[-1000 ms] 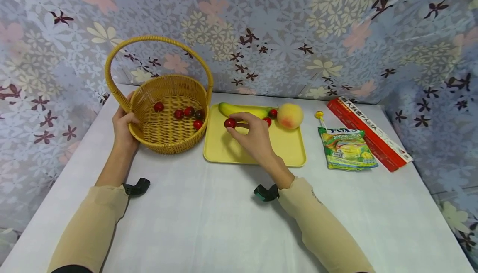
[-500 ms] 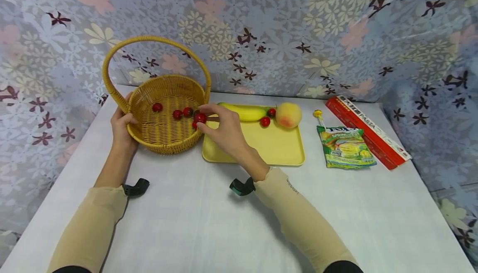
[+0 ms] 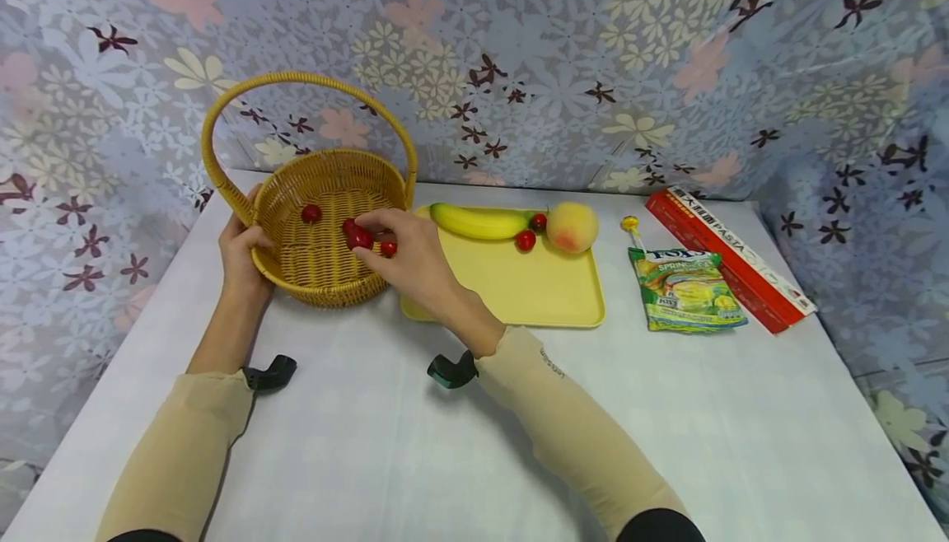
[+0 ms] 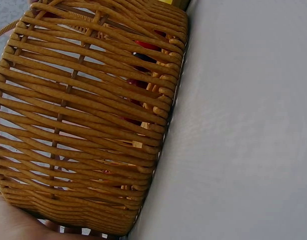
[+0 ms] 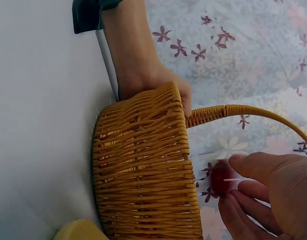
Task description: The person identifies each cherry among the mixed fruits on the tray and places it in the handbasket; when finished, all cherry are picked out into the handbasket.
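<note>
In the head view, my left hand (image 3: 243,258) grips the left rim of a woven basket (image 3: 334,296) with a tall arched handle. Thumb and fingertips of my right hand (image 3: 415,258) pinch a dark red cherry (image 3: 360,237) above the basket's opening. The right wrist view shows this held cherry (image 5: 221,179) apart from the basket wall (image 5: 143,165), its pale stem pointing at the hand. Inside lie several cherries, one at the left (image 3: 311,213) and another bright red cherry (image 3: 389,249) near the right wall. My right hand hides part of the inside.
Right of the basket, a yellow tray (image 3: 511,295) holds a banana (image 3: 478,221), two cherries (image 3: 525,240) and a peach (image 3: 572,227). Farther right lie a yellow lollipop (image 3: 630,225), a green candy bag (image 3: 685,293) and a red pasta box (image 3: 730,260). A floral curtain stands behind the table.
My right hand has carried the pinched cherry leftward from over the tray to over the basket. The left hand keeps its grip on the rim.
</note>
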A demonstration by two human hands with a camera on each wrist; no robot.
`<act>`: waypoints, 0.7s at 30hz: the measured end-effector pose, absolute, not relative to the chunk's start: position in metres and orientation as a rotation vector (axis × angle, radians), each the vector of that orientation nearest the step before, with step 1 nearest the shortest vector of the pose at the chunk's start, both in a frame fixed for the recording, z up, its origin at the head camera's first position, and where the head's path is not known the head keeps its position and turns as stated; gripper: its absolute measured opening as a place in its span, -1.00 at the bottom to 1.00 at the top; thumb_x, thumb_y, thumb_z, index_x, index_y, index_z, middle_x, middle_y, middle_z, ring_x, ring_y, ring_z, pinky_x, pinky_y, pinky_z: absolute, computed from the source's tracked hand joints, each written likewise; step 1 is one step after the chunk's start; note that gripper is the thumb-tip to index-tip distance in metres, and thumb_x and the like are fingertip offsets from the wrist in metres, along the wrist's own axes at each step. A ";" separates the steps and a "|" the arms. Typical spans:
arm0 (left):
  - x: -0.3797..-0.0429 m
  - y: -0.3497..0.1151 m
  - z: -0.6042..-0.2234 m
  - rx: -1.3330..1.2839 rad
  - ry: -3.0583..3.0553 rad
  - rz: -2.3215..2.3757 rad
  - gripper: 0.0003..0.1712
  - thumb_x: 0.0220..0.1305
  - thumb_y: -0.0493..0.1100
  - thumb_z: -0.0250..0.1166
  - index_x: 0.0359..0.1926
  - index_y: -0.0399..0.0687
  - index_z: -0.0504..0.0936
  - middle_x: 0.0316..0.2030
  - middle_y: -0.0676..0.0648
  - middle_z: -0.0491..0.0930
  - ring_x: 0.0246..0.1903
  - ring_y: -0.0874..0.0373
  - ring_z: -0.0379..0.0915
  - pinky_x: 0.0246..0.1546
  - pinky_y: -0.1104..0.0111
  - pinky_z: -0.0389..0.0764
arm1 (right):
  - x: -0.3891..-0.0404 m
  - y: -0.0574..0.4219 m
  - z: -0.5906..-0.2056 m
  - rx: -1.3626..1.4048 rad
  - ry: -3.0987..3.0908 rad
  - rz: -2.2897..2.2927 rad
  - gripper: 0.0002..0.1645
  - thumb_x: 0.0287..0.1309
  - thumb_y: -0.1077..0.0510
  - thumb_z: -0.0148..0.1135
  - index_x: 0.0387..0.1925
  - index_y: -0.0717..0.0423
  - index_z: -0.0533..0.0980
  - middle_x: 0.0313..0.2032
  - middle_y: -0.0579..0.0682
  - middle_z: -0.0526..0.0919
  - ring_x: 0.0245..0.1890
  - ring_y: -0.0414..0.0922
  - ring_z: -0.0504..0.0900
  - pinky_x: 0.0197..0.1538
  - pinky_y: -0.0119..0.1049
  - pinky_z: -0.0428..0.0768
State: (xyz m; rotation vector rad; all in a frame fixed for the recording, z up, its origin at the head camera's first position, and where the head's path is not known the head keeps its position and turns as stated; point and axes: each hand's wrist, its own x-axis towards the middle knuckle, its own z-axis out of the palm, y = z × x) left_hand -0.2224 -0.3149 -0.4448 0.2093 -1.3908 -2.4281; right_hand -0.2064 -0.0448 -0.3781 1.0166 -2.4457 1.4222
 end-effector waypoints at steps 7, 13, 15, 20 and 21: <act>-0.222 -0.315 -0.443 0.213 -1.365 -2.440 -0.10 -0.05 -0.57 -0.21 0.36 -0.06 0.43 0.37 -0.06 0.35 0.32 0.08 0.20 0.29 0.33 0.25 | -0.210 -0.030 -0.387 0.966 -2.461 1.478 -0.57 0.13 0.09 0.42 0.03 0.11 0.59 -0.07 -0.01 0.69 -0.10 -0.10 0.67 0.02 -0.33 0.62; -0.222 -0.314 -0.440 0.221 -1.369 -2.443 -0.10 -0.05 -0.58 -0.22 0.36 -0.06 0.42 0.37 -0.05 0.36 0.32 0.08 0.20 0.27 0.34 0.26 | -0.215 -0.002 -0.395 0.903 -2.419 1.473 -0.61 0.14 0.12 0.41 0.01 0.13 0.61 -0.07 0.05 0.70 -0.06 -0.05 0.67 0.04 -0.27 0.62; -0.222 -0.314 -0.440 0.231 -1.363 -2.443 -0.10 -0.05 -0.58 -0.21 0.36 -0.06 0.43 0.36 -0.05 0.36 0.32 0.08 0.20 0.27 0.34 0.27 | -0.217 0.008 -0.398 0.878 -2.416 1.451 -0.59 0.13 0.12 0.42 0.02 0.13 0.61 -0.05 0.06 0.70 -0.03 -0.07 0.67 0.05 -0.23 0.63; -0.221 -0.314 -0.441 0.216 -1.341 -2.452 -0.10 -0.06 -0.58 -0.22 0.36 -0.09 0.41 0.37 -0.07 0.35 0.34 0.07 0.19 0.29 0.35 0.25 | -0.220 0.034 -0.404 0.794 -2.403 1.453 -0.60 0.12 0.15 0.42 0.02 0.11 0.62 -0.03 0.05 0.71 -0.02 -0.05 0.67 0.07 -0.15 0.62; -0.221 -0.314 -0.441 0.212 -1.339 -2.454 -0.09 -0.06 -0.58 -0.23 0.37 -0.09 0.41 0.37 -0.07 0.35 0.34 0.07 0.18 0.29 0.34 0.25 | -0.221 0.039 -0.405 0.777 -2.396 1.456 -0.60 0.12 0.17 0.42 0.02 0.12 0.62 -0.03 0.05 0.71 -0.02 -0.05 0.67 0.07 -0.15 0.62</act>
